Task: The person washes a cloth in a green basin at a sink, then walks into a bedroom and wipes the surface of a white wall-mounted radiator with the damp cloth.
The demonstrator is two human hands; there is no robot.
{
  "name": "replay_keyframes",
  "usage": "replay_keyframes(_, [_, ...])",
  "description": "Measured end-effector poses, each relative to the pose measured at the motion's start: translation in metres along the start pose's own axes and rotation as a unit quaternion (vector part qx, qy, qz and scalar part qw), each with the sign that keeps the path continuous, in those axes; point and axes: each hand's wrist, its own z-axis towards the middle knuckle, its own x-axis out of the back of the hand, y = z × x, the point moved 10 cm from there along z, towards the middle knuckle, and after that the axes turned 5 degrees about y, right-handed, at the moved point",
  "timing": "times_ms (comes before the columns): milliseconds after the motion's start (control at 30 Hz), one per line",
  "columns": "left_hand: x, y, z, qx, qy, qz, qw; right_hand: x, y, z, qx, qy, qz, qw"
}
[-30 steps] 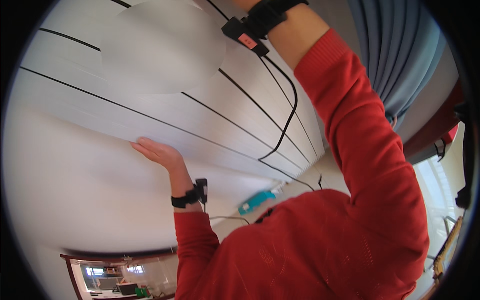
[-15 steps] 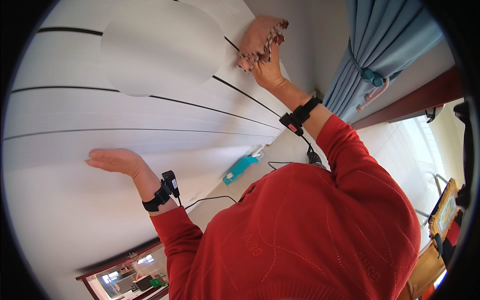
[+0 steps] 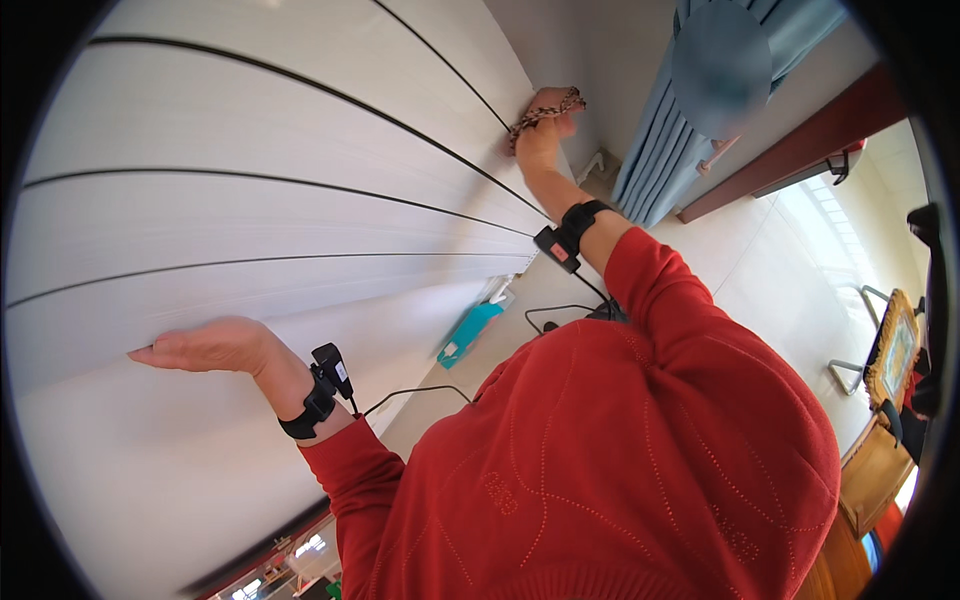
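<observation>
Clasping a pinkish cloth (image 3: 547, 102) with a dark-and-light trim, the right hand (image 3: 540, 142) is, in the head view, holding it at the right edge of a white panel (image 3: 300, 218) with black grooves. The left hand (image 3: 215, 345) is keeping its fingers straight and unclenched near the panel's lower-left border; contact cannot be confirmed. Black wristbands (image 3: 309, 407) are encircling both wrists. A blue curtain (image 3: 650, 165) is hanging beyond the right hand.

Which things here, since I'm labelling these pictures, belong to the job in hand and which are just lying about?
In the job:
white panel with black grooves
pinkish cloth, in the right hand at the panel's edge

Just about:
blue curtain
teal object beside the panel
gold-framed item at far right
</observation>
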Motion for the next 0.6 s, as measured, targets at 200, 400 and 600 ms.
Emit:
replay_keyframes(200, [-0.002,0.026,-0.002,-0.120,-0.078,-0.156,0.977,-0.045,-0.162,-0.116,0.116,-0.088,0.222,0.964])
replay_keyframes(400, [0.003,0.035,-0.005,-0.175,-0.108,-0.261,0.943,-0.047,-0.244,-0.200,0.487,-0.041,-0.016,0.872])
replay_keyframes(600, [0.003,0.039,-0.009,-0.185,-0.108,-0.287,0.934,-0.016,-0.084,-0.083,0.186,0.099,0.176,0.962])
